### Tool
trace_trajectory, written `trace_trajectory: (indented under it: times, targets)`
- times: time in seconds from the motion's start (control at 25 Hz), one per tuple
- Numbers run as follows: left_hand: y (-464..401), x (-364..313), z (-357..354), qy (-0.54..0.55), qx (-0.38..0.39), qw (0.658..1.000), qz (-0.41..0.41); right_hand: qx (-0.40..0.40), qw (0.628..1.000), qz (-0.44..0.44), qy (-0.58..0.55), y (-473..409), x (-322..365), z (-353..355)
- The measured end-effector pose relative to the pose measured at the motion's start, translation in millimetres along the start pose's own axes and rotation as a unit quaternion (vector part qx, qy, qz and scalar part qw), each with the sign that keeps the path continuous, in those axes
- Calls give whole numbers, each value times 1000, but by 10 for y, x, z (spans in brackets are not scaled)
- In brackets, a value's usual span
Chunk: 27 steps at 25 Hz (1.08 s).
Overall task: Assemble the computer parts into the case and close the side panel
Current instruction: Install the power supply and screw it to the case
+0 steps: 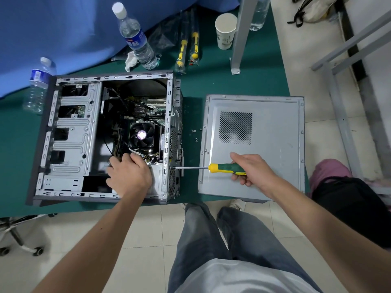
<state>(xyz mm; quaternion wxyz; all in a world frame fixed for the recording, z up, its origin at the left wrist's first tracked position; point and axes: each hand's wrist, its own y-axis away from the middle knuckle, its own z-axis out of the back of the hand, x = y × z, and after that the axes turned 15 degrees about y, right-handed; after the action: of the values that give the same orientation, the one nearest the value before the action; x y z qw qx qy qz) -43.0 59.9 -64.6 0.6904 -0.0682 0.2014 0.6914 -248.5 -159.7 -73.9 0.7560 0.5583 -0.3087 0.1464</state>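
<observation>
An open grey computer case [69, 134] lies on its side on the green table [243, 81], with the motherboard and a CPU fan [141, 134] showing inside. My left hand [127, 174] rests on the grey power supply [156, 176] in the case's near right corner, fingers curled over its top. My right hand [251, 170] grips the green-and-yellow handle of a screwdriver [220, 167]. Its shaft lies level, and the tip touches the rear wall of the case at the power supply. The loose side panel [264, 127] lies flat to the right of the case.
A few small screws [194, 132] lie between case and panel. Behind the case stand two water bottles [135, 37], a paper cup [225, 30] and bagged screwdrivers [188, 49]. A grey metal post [239, 39] rises at the back right. An office chair base [21, 235] is at the lower left.
</observation>
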Motion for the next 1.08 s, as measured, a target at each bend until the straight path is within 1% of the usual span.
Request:
trace_trajectory:
  times: [0.04, 0.12, 0.16, 0.2, 0.32, 0.36, 0.48, 0.52, 0.6, 0.64, 0.68, 0.72, 0.84, 0.88, 1.0, 1.04, 1.08]
  targets:
    - [4, 0, 1, 1, -1, 1000, -1, 7, 1000, -5, -13, -1, 5, 3]
    - [7, -10, -5, 2, -1, 1000, -1, 32, 995, -3, -93, -3, 2, 57]
    - [9, -12, -8, 2, -2, 1000, -2, 38, 993, 2, -115, 6, -2, 79]
    - [9, -12, -9, 1, -2, 1000, -4, 39, 994, 3, -100, 20, 3, 87]
    - [10, 0, -7, -1, -3, 1000, -5, 29, 999, -20, -1, 36, 11, 20]
    - [8, 4, -4, -2, -2, 1000, -4, 34, 999, -25, -4, 44, 15, 10]
    - [10, -3, -6, 1, -1, 1000, -5, 37, 993, -3, -113, 55, -10, 60]
    - [11, -6, -6, 1, -1, 1000, -5, 29, 992, 6, -122, 61, -6, 64]
    - [13, -3, -3, 1, -2, 1000, -5, 0, 999, 0, -50, 50, 1, 12]
    - [13, -1, -3, 1, -2, 1000, -4, -9, 1000, -12, -4, 49, 13, -20]
    - [9, -1, -4, 1, -3, 1000, -3, -8, 1000, -23, 16, 48, 26, -36]
    - [8, 0, -2, 1, -3, 1000, -3, 1, 1000, -28, 1, 46, 16, -30]
    - [13, -7, -7, 4, -4, 1000, -3, 31, 993, -11, -113, 66, -1, 43]
    - [13, -7, -7, 3, -4, 1000, -3, 21, 994, -6, -108, 73, -5, 43]
    - [7, -5, -7, 4, -3, 1000, -5, -38, 999, -27, 0, 49, 32, -39]
    - [6, -3, -7, 3, -4, 1000, -5, -45, 998, -30, 15, 37, 46, -50]
    - [5, -3, -7, 2, -4, 1000, -5, -40, 999, -28, 6, 32, 56, -39]
